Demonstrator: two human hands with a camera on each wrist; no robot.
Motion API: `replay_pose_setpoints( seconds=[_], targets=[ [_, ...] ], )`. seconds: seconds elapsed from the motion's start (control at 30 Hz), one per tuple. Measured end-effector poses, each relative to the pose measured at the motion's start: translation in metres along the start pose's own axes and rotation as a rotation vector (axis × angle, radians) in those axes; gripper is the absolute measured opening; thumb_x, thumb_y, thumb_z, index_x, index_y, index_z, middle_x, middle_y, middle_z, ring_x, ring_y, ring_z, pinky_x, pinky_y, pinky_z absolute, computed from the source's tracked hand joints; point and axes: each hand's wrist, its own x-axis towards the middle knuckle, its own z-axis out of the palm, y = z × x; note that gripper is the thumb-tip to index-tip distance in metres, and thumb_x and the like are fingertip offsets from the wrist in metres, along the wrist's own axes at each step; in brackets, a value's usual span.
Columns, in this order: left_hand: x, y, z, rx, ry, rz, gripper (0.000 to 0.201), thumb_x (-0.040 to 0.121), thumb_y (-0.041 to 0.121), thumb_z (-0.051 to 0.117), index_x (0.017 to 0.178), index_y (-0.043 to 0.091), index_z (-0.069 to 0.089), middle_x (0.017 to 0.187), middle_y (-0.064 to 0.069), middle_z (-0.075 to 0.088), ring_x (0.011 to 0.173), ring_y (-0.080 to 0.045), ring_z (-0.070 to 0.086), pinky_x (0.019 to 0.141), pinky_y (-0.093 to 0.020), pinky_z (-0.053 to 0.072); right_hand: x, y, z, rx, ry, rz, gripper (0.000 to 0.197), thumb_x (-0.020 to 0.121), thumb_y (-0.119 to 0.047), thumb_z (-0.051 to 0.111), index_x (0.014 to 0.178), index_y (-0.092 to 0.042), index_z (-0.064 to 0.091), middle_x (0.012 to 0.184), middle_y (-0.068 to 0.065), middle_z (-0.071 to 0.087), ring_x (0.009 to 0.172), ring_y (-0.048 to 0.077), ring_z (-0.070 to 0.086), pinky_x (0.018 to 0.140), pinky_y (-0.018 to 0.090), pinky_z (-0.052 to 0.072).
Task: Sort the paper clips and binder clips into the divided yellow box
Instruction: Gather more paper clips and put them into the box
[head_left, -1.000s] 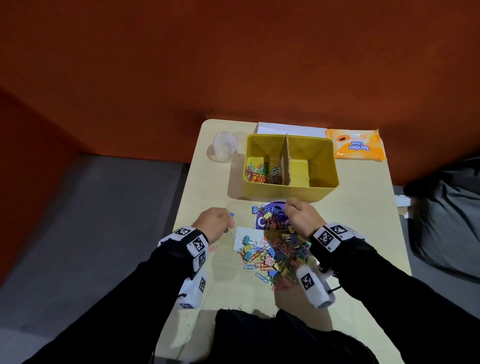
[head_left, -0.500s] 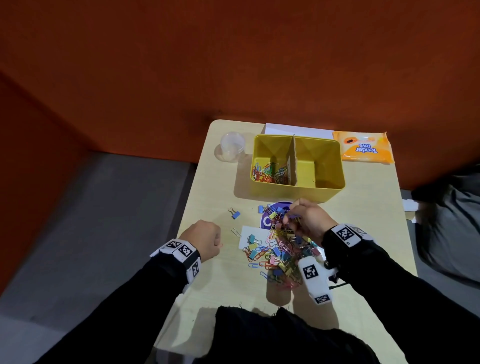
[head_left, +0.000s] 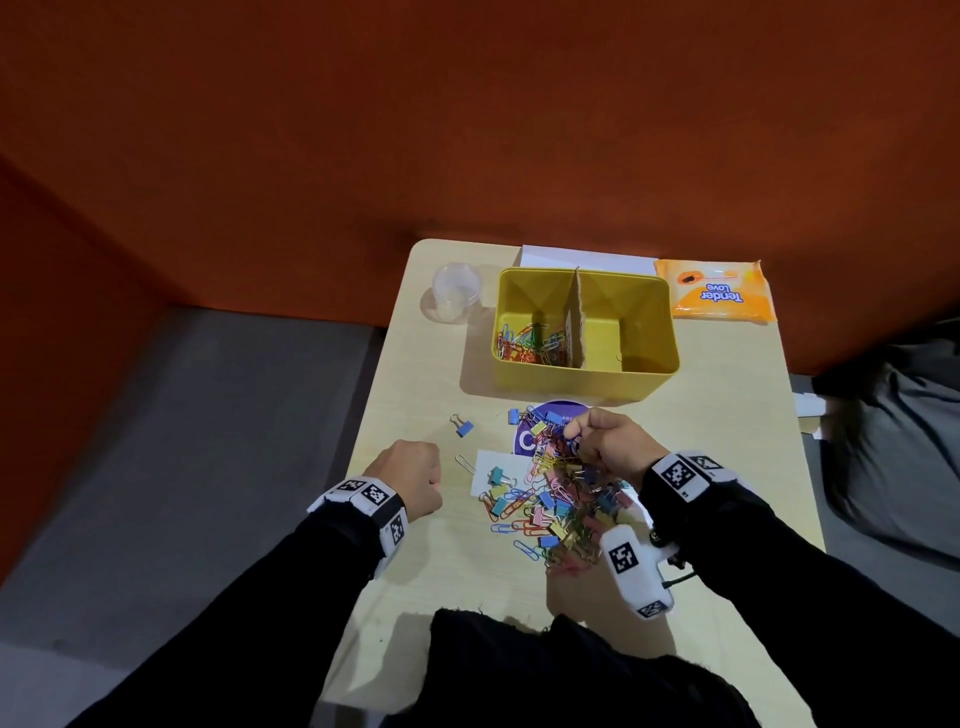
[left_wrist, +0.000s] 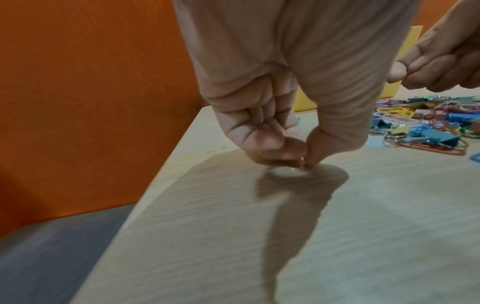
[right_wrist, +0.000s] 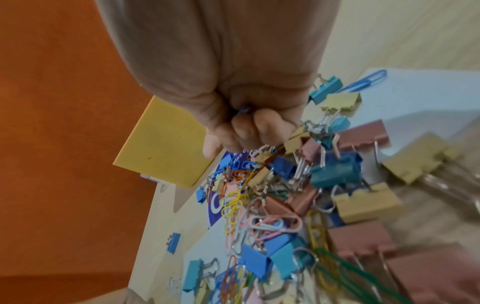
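The yellow box (head_left: 584, 371) stands at the back of the table, split by a cardboard divider (head_left: 575, 317). Paper clips (head_left: 527, 343) lie in its left compartment. A mixed pile of paper clips and binder clips (head_left: 561, 499) lies in front of the box. My right hand (head_left: 576, 431) hovers over the pile's far end with its fingers curled. A blue paper clip (right_wrist: 244, 109) shows inside that fist (right_wrist: 233, 131). My left hand (head_left: 410, 478) is near the table's left edge. Its thumb and forefinger (left_wrist: 303, 162) pinch a small wire clip against the tabletop.
A loose blue binder clip (head_left: 464, 427) and a silver paper clip (head_left: 466, 462) lie left of the pile. A white card (head_left: 485, 467) and purple sticker (head_left: 524, 439) sit under it. A clear cup (head_left: 456, 293), orange tissue pack (head_left: 716, 293) and white paper (head_left: 587, 258) line the back.
My left hand has pulled back toward me and to the left, leaving the blue binder clip on the table. My right hand has lifted slightly from the pile.
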Motion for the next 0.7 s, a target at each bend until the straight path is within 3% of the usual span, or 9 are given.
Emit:
replay_pose_setpoints(
  seconds=[0.07, 0.13, 0.23, 0.27, 0.37, 0.43, 0.57, 0.7],
  targets=[
    [0.001, 0.002, -0.001, -0.001, -0.001, 0.012, 0.018, 0.078, 0.009, 0.054, 0.088, 0.018, 0.064, 0.096, -0.001, 0.063, 0.084, -0.023, 0.06, 0.064, -0.029, 0.049, -0.003, -0.002, 0.003, -0.085, 0.033, -0.049, 0.021, 0.094, -0.013, 0.046, 0.079, -0.017, 0.06, 0.066, -0.001, 0.052, 0.06, 0.017, 0.047, 0.054, 0.026, 0.038],
    [0.003, 0.005, -0.002, 0.009, 0.015, 0.051, 0.014, 0.079, 0.01, 0.052, 0.085, 0.016, 0.063, 0.096, -0.002, 0.062, 0.085, -0.023, 0.06, 0.07, -0.032, 0.052, -0.004, -0.003, 0.006, -0.214, 0.038, -0.15, 0.016, 0.091, -0.025, 0.058, 0.077, -0.019, 0.061, 0.066, -0.008, 0.057, 0.062, 0.013, 0.051, 0.055, 0.024, 0.04],
    [0.006, 0.011, -0.005, -0.021, 0.042, 0.126, 0.003, 0.082, 0.014, 0.053, 0.08, 0.016, 0.055, 0.097, -0.004, 0.055, 0.085, -0.025, 0.058, 0.073, -0.034, 0.05, -0.002, -0.007, 0.013, -0.416, 0.009, -0.256, 0.014, 0.084, -0.021, 0.067, 0.072, -0.023, 0.06, 0.053, -0.017, 0.06, 0.056, -0.005, 0.056, 0.056, 0.016, 0.042],
    [0.008, 0.013, -0.005, -0.027, 0.045, 0.153, 0.004, 0.082, 0.014, 0.053, 0.079, 0.016, 0.053, 0.096, -0.004, 0.055, 0.086, -0.025, 0.057, 0.073, -0.034, 0.049, -0.002, -0.008, 0.016, -0.496, -0.014, -0.267, 0.014, 0.083, -0.02, 0.067, 0.072, -0.024, 0.059, 0.056, -0.018, 0.064, 0.062, -0.005, 0.062, 0.059, 0.016, 0.046],
    [0.012, 0.021, -0.007, -0.019, 0.038, 0.207, 0.006, 0.083, 0.011, 0.05, 0.08, 0.016, 0.049, 0.092, -0.007, 0.061, 0.084, -0.028, 0.059, 0.071, -0.036, 0.049, -0.006, -0.014, 0.027, -0.846, -0.079, -0.325, 0.005, 0.081, -0.034, 0.066, 0.085, -0.03, 0.064, 0.088, -0.009, 0.069, 0.089, 0.014, 0.065, 0.074, 0.025, 0.05],
    [0.014, 0.025, -0.007, 0.017, 0.035, 0.222, 0.006, 0.084, 0.01, 0.05, 0.084, 0.016, 0.049, 0.091, -0.009, 0.063, 0.085, -0.03, 0.06, 0.07, -0.037, 0.049, -0.01, -0.015, 0.035, -1.028, -0.131, -0.416, 0.016, 0.085, -0.034, 0.058, 0.098, -0.028, 0.066, 0.099, 0.0, 0.069, 0.095, 0.023, 0.062, 0.075, 0.028, 0.048],
    [0.019, 0.026, -0.005, 0.07, 0.045, 0.271, 0.016, 0.088, 0.006, 0.048, 0.101, 0.013, 0.054, 0.1, -0.01, 0.062, 0.09, -0.032, 0.057, 0.069, -0.033, 0.043, -0.014, -0.015, 0.047, -1.205, -0.152, -0.479, 0.029, 0.083, -0.02, 0.057, 0.111, -0.026, 0.065, 0.103, 0.005, 0.068, 0.098, 0.027, 0.061, 0.07, 0.029, 0.046],
    [0.026, 0.025, -0.003, 0.145, 0.001, 0.284, 0.021, 0.091, 0.012, 0.054, 0.112, 0.014, 0.058, 0.111, -0.011, 0.061, 0.099, -0.032, 0.058, 0.08, -0.034, 0.047, -0.016, -0.016, 0.052, -1.265, -0.188, -0.471, 0.034, 0.083, -0.018, 0.056, 0.116, -0.024, 0.062, 0.103, 0.009, 0.067, 0.098, 0.031, 0.06, 0.071, 0.033, 0.046]
  ],
)
